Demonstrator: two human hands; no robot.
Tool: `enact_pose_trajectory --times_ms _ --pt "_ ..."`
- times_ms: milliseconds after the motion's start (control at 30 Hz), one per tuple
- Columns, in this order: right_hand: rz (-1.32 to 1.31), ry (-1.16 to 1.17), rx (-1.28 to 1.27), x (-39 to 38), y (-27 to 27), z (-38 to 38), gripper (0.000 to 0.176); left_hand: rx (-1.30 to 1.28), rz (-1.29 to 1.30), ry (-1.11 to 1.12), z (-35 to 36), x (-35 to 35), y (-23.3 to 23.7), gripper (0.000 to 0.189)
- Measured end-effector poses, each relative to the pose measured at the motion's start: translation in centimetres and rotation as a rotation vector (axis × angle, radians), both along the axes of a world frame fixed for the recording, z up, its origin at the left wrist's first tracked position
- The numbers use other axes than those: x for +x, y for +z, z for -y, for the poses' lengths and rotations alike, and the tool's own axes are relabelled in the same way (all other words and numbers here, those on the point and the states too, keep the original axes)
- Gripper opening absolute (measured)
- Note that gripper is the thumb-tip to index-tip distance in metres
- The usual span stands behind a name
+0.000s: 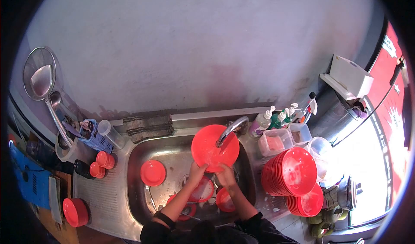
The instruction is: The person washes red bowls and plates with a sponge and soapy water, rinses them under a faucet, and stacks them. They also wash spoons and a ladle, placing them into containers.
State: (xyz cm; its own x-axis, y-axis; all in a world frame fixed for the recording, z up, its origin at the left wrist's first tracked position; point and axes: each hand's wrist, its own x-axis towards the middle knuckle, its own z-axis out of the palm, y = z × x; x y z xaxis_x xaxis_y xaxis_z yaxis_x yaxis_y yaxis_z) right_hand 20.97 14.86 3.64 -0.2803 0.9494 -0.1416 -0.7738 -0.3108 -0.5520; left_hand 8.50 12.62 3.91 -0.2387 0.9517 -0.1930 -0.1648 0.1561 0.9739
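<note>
Kitchen: steel sink, stacked red plates

Head view: I see steeply down over the sink, edges fisheye-curved.
Facing: the wall behind it.
Nearness: close, sink filling mid-frame.

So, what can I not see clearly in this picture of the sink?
Head view only:
Fingers of left hand and right hand: partly behind the red plate they hold.
Water from the tap: too blurred to tell.
Labels on the soap bottles: too small.
Dishes low in the sink: partly covered by the arms.
</note>
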Motion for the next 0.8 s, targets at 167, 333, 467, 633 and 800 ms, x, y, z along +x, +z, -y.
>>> enact_pose_trajectory --times_ms 167,333,467,633,800 --pt "0.051 0.067 -0.087 0.0 -0.7 -1.0 0.032 0.170 -0.362 0.014 1.6 0.4 5.8 0.056" --pt "-0.151 0.245 -0.280 -0.2 -1.0 -0.2 0.025 0.198 -1.127 0.161 2.3 0.4 9.3 0.072" --pt "0.019 0.435 -0.222 1.6 0.2 0.2 0.027 0.034 -1.366 0.290 2.4 0.3 10.9 0.067" --pt "0.219 0.399 -0.216 2.9 2.8 0.4 0.028 -0.015 -0.944 -0.813 1.2 -0.8 6.0 0.039" --pt "0.542 0.410 -0.184 2.6 3.3 0.9 0.043 0.277 -0.457 -0.882 -0.5 1.6 1.9 0.048"
